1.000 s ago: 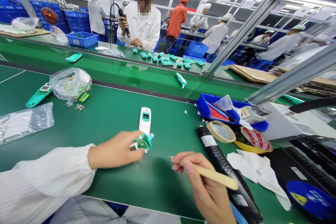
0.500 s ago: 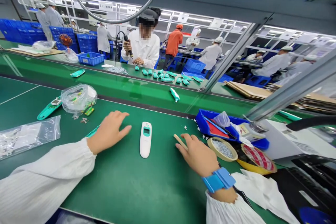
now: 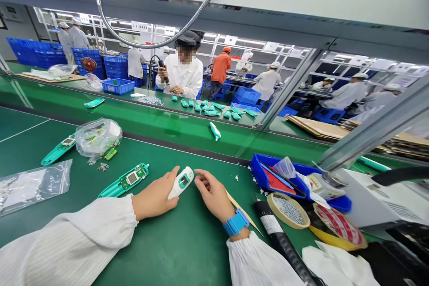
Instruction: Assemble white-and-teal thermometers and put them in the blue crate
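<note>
My left hand and my right hand meet on a white thermometer-shaped casing with a small teal window, lifting its far end off the green mat. Left fingers grip its near end; right fingertips pinch its far side. A thin wooden stick lies under my right wrist, which wears a blue strap. Left of my left hand lies an open teal casing half with a green circuit board.
A plastic bag of small parts, another teal casing and a flat bag lie at left. Right: a black electric screwdriver, tape rolls, a blue tray. Workers stand behind the green conveyor.
Both hands moved inward from flat on the mat and took hold of the white casing. The teal board half now lies uncovered at left. The view tilted upward.
</note>
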Action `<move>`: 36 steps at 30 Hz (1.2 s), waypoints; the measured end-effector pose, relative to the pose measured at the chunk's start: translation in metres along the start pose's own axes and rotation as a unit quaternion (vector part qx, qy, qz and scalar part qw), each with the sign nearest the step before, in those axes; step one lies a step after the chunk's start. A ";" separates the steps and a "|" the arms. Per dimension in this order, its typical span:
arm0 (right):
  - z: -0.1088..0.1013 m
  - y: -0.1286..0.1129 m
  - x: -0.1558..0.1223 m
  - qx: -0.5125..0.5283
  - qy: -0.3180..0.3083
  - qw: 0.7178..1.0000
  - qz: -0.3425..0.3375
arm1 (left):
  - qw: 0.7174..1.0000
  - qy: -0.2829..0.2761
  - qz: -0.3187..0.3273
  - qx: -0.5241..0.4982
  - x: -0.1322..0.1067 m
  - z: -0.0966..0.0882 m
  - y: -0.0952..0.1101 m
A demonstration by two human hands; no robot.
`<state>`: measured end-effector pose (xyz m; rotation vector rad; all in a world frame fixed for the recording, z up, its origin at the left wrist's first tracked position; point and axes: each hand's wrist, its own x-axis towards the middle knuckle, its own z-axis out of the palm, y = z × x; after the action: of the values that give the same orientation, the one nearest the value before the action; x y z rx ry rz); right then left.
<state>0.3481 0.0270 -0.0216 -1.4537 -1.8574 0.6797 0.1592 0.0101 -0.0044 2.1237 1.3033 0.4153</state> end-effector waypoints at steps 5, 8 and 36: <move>0.008 0.001 -0.002 0.085 0.027 0.996 0.011 | 0.985 -0.003 0.009 -0.171 -0.004 0.003 -0.003; 0.008 0.001 -0.001 0.124 0.060 0.990 0.010 | 0.934 -0.034 -0.022 -0.356 -0.005 0.006 -0.001; -0.008 -0.014 -0.004 0.258 0.061 0.963 -0.047 | 0.925 -0.034 0.049 -0.374 -0.014 -0.019 0.002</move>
<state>0.3465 0.0199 -0.0064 -1.0360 -1.4952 0.9206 0.1437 0.0037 0.0119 1.5305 0.8074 0.7375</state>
